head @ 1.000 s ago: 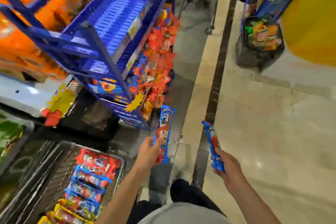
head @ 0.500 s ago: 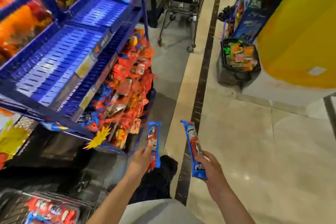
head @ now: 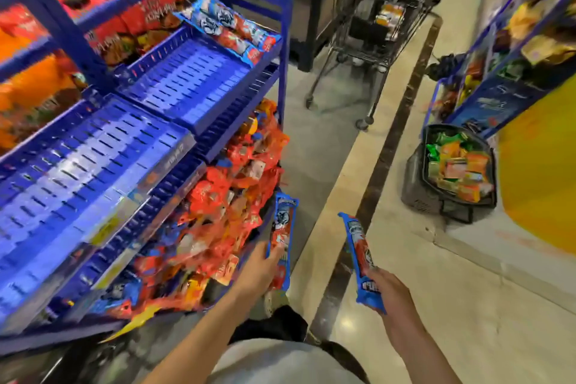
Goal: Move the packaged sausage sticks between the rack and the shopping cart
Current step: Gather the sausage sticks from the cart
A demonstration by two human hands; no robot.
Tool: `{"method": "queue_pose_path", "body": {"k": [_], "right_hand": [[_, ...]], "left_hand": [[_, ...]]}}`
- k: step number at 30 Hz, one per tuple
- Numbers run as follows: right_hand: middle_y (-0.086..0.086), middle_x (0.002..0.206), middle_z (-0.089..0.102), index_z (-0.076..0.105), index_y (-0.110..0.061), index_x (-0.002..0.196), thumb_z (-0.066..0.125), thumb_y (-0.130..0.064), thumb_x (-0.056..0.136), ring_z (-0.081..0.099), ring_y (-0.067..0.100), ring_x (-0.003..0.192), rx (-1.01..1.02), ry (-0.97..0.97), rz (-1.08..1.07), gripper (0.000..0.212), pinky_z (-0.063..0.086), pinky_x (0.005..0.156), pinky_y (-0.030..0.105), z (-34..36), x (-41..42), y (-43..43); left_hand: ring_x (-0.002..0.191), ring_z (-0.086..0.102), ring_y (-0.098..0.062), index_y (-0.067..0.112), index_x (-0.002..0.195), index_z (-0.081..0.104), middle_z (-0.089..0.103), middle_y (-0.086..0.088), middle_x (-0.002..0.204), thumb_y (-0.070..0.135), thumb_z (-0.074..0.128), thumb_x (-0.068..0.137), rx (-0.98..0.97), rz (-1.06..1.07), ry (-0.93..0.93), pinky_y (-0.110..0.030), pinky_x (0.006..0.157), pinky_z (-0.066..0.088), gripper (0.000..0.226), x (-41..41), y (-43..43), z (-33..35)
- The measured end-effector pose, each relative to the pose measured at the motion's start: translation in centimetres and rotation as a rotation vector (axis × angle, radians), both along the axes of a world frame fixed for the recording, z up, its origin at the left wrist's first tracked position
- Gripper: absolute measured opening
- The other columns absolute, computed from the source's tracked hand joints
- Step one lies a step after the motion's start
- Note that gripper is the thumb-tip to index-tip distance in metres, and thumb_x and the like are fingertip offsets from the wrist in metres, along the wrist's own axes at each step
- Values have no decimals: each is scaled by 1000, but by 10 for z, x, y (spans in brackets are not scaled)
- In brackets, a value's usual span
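My left hand grips a blue and red sausage stick pack, held upright in front of the rack's lower bin. A second sausage stick pack is gripped near its lower end by my right hand, out over the floor. The blue rack fills the left side with two bare slatted shelves. Several of the same packs lie at the far end of its upper shelf. The shopping cart I took the packs from is out of view.
A lower bin of red and orange snack bags hangs under the shelves. Another person's hands rest on a metal cart up the aisle. A black basket of green and orange packets stands on the floor beside a yellow pillar.
The view has swung up from the cart at lower left to the rack, so the cart has dropped out of sight. Both hands keep their packs and have come closer to the shelves.
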State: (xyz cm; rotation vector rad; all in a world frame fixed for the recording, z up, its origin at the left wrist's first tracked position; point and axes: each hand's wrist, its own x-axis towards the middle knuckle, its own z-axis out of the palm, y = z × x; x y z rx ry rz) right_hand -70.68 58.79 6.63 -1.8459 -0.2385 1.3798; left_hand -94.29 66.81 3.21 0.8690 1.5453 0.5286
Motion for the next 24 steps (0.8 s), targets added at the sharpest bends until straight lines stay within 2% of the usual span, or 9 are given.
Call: {"method": "queue_pose_path", "body": {"k": [2, 4, 6, 8, 10, 14, 19, 21, 24], "right_hand": [[21, 86, 72, 69, -2, 102, 68, -24, 88, 67, 30, 72, 38, 6, 27, 25, 54, 70, 38, 10, 16, 39], [20, 93, 73, 70, -6, 104, 73, -28, 83, 68, 33, 78, 77, 13, 58, 30, 56, 72, 41, 24, 20, 70], [19, 94, 72, 69, -5, 107, 79, -26, 75, 68, 33, 77, 128, 18, 118, 40, 58, 70, 42, 39, 20, 106], [15, 85, 71, 67, -3, 106, 75, -14, 79, 67, 26, 68, 202, 3, 189, 31, 57, 60, 35, 53, 18, 147], [9, 79, 71, 65, -7, 104, 68, -3, 84, 67, 21, 63, 280, -19, 270, 20, 57, 56, 31, 67, 10, 191], [-2, 80, 75, 61, -20, 100, 67, 8, 82, 68, 9, 62, 378, -77, 495, 34, 55, 57, 20, 88, -12, 276], [-1, 91, 72, 63, -24, 96, 74, 2, 80, 66, 5, 78, 521, -205, 848, 33, 53, 75, 23, 112, -37, 378], [-4, 87, 70, 62, -25, 92, 75, -1, 80, 64, -1, 73, 548, -203, 999, 29, 52, 71, 18, 124, -48, 419], [-7, 91, 70, 63, -29, 89, 81, -16, 73, 64, 9, 85, 627, -252, 1165, 27, 50, 79, 26, 133, -72, 474]], "left_hand": [[74, 65, -19, 29, 95, 53, 65, -3, 87, 40, 53, 96, 63, 3, -6, -47, 77, 56, 11, 16, 31, 14], [81, 64, -16, 32, 96, 51, 65, 0, 94, 37, 51, 98, 124, 27, -26, -43, 81, 54, 5, 27, 54, 33], [84, 64, -5, 36, 97, 51, 65, 9, 97, 31, 51, 99, 198, 73, -64, -27, 79, 52, 6, 32, 77, 53], [80, 61, 6, 35, 106, 52, 64, 14, 98, 29, 52, 99, 293, 128, -96, -13, 72, 49, 10, 32, 100, 74], [80, 63, -1, 30, 120, 51, 66, 7, 104, 32, 53, 97, 372, 212, -129, -17, 67, 49, 22, 28, 123, 89], [78, 64, -9, 26, 122, 49, 67, -1, 102, 28, 54, 97, 456, 386, -128, -26, 60, 54, 25, 18, 163, 119], [66, 62, -4, 19, 117, 50, 65, 1, 96, 21, 56, 97, 443, 571, -121, -19, 54, 48, 21, 7, 226, 145], [76, 62, -8, 26, 113, 52, 67, 0, 103, 32, 64, 91, 430, 668, -67, -26, 68, 49, 25, 2, 249, 148], [102, 62, -11, 21, 117, 54, 64, -1, 119, 51, 71, 76, 438, 752, 36, -33, 92, 49, 53, -6, 278, 156]]}}
